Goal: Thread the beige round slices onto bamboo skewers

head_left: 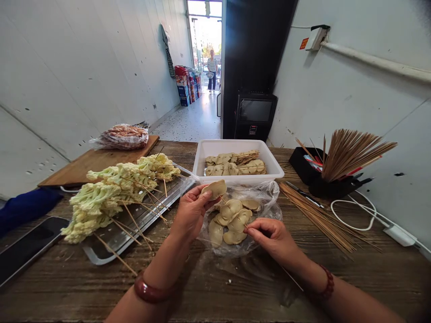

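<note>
My left hand point(191, 208) pinches a flat, pale beige, dumpling-shaped piece point(217, 189) between thumb and fingers, above a clear plastic bag point(271, 202). More of these pieces point(232, 215) lie heaped on the opened bag. At the heap's right edge, my right hand point(274, 237) is closed on a thin bamboo skewer point(292, 278); its rear end sticks out below the palm, and the tip is close to the pieces. Just behind the bag stands a white plastic tub point(274, 167) containing skewered pieces point(220, 169) of the same kind.
Skewered cauliflower point(117, 184) covers a metal tray point(97, 255) on the left, beside a phone point(30, 246). Behind is a cutting board point(72, 167) with a bagged item point(123, 136). Loose skewers point(316, 217), a black holder point(325, 186) and a cable point(353, 202) occupy the right. A person point(212, 69) stands in the doorway.
</note>
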The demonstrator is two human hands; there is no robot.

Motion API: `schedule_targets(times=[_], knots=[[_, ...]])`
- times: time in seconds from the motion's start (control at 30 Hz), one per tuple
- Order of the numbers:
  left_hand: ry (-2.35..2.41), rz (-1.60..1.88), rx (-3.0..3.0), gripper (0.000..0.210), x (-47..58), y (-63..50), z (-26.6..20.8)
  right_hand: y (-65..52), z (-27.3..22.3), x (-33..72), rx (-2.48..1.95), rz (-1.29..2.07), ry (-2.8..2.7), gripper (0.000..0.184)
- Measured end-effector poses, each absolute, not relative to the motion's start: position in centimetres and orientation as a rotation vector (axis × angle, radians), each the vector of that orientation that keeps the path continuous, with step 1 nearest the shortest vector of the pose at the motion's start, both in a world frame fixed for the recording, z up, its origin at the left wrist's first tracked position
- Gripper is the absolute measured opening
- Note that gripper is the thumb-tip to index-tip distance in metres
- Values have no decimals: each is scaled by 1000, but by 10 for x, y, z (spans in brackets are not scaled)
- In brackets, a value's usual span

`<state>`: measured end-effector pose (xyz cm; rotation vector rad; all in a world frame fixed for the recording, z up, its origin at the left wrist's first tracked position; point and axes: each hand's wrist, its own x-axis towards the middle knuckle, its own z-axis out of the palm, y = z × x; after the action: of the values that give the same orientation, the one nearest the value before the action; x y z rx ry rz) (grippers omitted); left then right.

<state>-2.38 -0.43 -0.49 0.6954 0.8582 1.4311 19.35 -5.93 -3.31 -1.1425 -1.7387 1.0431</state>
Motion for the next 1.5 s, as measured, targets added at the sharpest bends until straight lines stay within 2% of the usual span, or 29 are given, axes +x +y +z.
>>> schedule_targets(times=[1.5], knots=[[811,1331,650,33,-21,-8,-4,-56,-41,190,-1125,895,-1791,27]])
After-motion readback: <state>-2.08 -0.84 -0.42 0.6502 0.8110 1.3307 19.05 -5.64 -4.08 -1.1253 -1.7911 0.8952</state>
